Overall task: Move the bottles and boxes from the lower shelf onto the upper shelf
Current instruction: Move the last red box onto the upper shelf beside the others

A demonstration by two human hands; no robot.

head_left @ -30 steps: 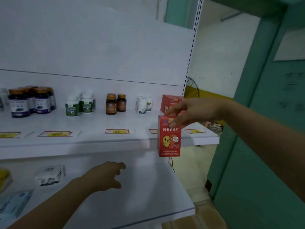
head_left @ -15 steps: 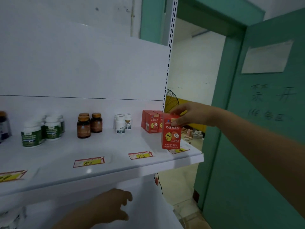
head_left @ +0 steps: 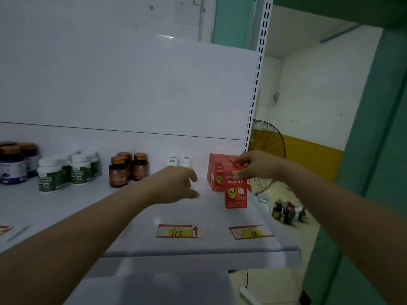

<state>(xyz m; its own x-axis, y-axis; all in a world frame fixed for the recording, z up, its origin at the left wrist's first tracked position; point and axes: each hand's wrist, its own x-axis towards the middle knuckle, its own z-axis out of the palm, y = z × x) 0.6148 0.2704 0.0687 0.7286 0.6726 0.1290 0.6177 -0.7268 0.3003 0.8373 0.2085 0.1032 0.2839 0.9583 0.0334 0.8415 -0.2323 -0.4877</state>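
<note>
My right hand (head_left: 255, 165) pinches the top of a red box (head_left: 236, 191) with a yellow chick on it, and the box stands on the white upper shelf (head_left: 198, 219) near its right end. Two more red boxes (head_left: 215, 172) stand just behind it. My left hand (head_left: 176, 184) hovers over the shelf left of the boxes, fingers loosely curled and holding nothing. Behind that hand stand two small white bottles (head_left: 178, 160). Further left are brown bottles (head_left: 128, 168), green-labelled white bottles (head_left: 66, 172) and dark bottles (head_left: 15, 164).
Price tags (head_left: 178, 231) lie along the shelf's front edge. Part of the lower shelf (head_left: 154, 287) shows below. A slotted white upright (head_left: 256, 84) bounds the shelf on the right. Beyond it are a fan (head_left: 267, 155), bottles on the floor (head_left: 287, 211) and a green door (head_left: 374, 172).
My right hand has carried the red box up from below onto the upper shelf. My left hand rose from the lower shelf to above the upper shelf. The view tilted upward.
</note>
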